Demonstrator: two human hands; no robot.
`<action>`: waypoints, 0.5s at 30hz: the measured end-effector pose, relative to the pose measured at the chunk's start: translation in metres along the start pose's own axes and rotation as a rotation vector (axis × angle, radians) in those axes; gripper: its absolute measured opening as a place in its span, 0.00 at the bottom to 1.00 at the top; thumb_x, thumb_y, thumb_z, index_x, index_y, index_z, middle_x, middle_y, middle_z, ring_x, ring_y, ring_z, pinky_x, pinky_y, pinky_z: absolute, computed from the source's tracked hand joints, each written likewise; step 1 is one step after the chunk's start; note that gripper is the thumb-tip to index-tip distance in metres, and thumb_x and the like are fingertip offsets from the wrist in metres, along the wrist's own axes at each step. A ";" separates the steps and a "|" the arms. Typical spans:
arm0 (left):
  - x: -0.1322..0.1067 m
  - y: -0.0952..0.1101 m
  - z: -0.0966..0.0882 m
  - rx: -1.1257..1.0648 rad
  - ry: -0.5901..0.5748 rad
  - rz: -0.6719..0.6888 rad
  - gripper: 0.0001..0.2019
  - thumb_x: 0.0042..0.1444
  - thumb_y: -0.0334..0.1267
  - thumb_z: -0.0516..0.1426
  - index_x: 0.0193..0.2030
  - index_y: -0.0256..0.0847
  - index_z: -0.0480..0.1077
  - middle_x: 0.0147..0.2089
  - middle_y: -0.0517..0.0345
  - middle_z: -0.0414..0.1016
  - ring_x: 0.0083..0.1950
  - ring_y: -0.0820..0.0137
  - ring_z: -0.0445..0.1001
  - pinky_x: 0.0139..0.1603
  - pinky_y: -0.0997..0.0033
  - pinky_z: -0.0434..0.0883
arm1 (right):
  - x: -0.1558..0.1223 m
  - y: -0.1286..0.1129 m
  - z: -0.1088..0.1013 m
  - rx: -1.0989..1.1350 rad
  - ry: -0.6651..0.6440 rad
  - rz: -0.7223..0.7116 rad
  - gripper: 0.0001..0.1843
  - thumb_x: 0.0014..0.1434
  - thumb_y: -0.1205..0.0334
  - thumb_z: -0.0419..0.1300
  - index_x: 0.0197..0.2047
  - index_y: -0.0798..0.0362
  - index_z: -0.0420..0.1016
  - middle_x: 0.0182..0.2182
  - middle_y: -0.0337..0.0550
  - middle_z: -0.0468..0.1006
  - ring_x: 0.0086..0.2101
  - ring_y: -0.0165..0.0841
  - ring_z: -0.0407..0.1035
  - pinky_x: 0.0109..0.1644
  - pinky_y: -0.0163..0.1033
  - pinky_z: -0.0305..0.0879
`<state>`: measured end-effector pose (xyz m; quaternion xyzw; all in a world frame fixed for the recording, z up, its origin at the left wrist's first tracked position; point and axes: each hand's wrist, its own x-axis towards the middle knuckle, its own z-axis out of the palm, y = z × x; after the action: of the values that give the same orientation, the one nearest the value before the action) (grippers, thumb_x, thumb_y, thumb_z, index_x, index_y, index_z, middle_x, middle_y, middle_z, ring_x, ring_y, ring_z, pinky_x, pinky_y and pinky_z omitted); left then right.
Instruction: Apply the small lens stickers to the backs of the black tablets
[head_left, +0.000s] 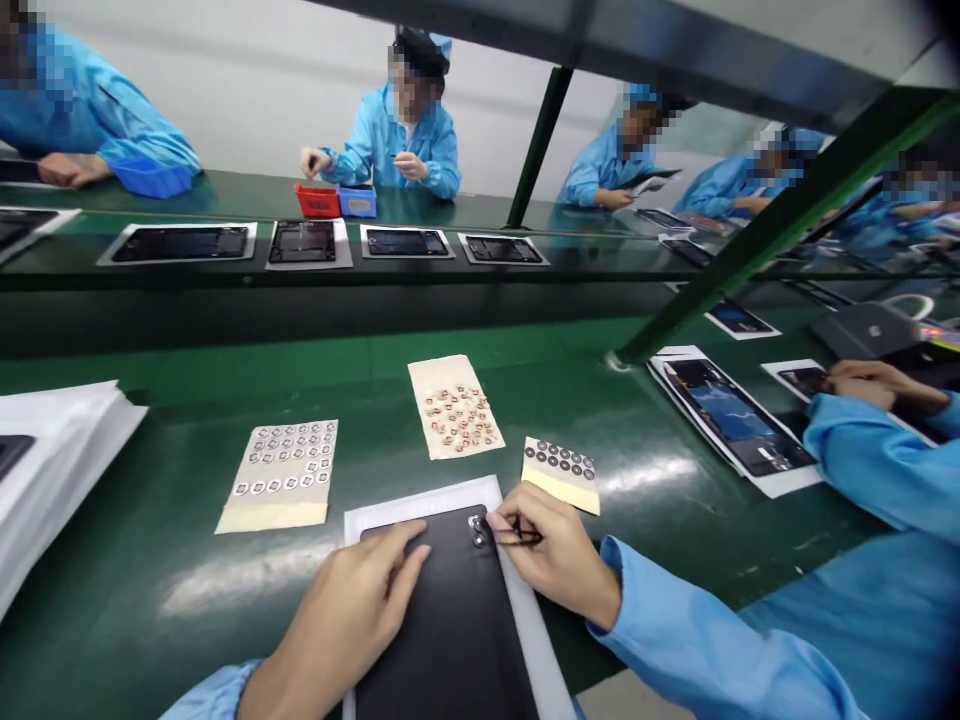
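Note:
A black tablet back (442,620) lies on a white sheet (536,650) in front of me. My left hand (349,600) rests on its upper left part, fingers stretched out and holding nothing. In my right hand (559,550) is a pair of dark tweezers (519,536), gripped beside the camera lenses (478,530) at the tablet's upper right corner. The fingertips are close to the lenses; whether they touch cannot be made out. Just beyond are a card of dark round rings (559,462), a sheet of ring stickers (289,458) and a paper with small reddish parts (459,415).
White sheets (60,470) are stacked at the left. To the right, an opened tablet (739,405) lies near a co-worker's sleeve (862,455). A green slanted post (750,240) rises there. Opened tablets (184,243) line the raised shelf, with co-workers in blue and a red bin (318,201) behind.

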<state>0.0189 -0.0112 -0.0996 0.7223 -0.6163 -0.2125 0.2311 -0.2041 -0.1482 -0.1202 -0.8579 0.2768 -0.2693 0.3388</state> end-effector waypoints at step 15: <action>0.011 0.004 0.014 0.133 0.089 0.088 0.12 0.71 0.45 0.51 0.51 0.51 0.76 0.34 0.66 0.83 0.25 0.72 0.78 0.23 0.74 0.65 | -0.023 -0.015 0.012 -0.376 -0.103 -0.141 0.24 0.64 0.75 0.50 0.62 0.59 0.70 0.44 0.49 0.73 0.34 0.29 0.73 0.33 0.35 0.70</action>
<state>0.0086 -0.0235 -0.1087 0.7169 -0.6494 -0.1284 0.2188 -0.2077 -0.1186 -0.1234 -0.9359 0.2439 -0.1916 0.1669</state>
